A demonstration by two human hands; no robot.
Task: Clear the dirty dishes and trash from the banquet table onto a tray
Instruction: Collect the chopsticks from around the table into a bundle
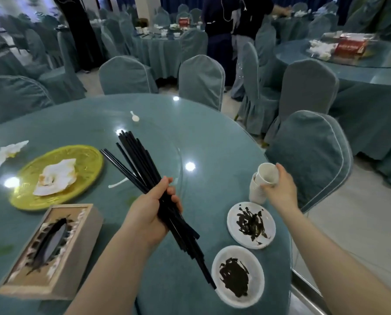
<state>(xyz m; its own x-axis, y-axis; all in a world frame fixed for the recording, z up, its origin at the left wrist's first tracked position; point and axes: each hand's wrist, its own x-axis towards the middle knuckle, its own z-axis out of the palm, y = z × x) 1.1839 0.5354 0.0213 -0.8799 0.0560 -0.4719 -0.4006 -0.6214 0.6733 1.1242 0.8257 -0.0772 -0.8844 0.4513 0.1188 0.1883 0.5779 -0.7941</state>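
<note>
**Figure: Both hands loaded at the edge of the banquet table**

From my remote station I see the left hand (pixel 152 206) wrapped around a bundle of black chopsticks (pixel 142 169), fingers curled over the middle of the bundle. The sticks fan out up and to the left above the fist, and their other ends point down toward the near table edge. The right hand (pixel 278 189) pinches the top white paper cup (pixel 268 173) of a stack of paper cups (pixel 257 189), thumb on the near wall, fingers behind; the stack leans left and its base sits at or just above the tablecloth beside the table edge. I cannot tell whether it touches.

Just in front of the stack lie two small white plates: the farther plate (pixel 251 225) and the nearer plate (pixel 237 276), each smeared with dark residue. The lower chopstick tips end just beside the nearer plate's left rim.

To the left, a yellow plate (pixel 85 160) carries a crumpled, stained napkin (pixel 57 177); a second crumpled napkin (pixel 9 151) lies beyond it on the table (pixel 201 137). A tissue box (pixel 51 251) stands at the near left. A white spoon (pixel 134 117) rests alone toward the far side. Covered chairs (pixel 201 80) ring the table.
</note>
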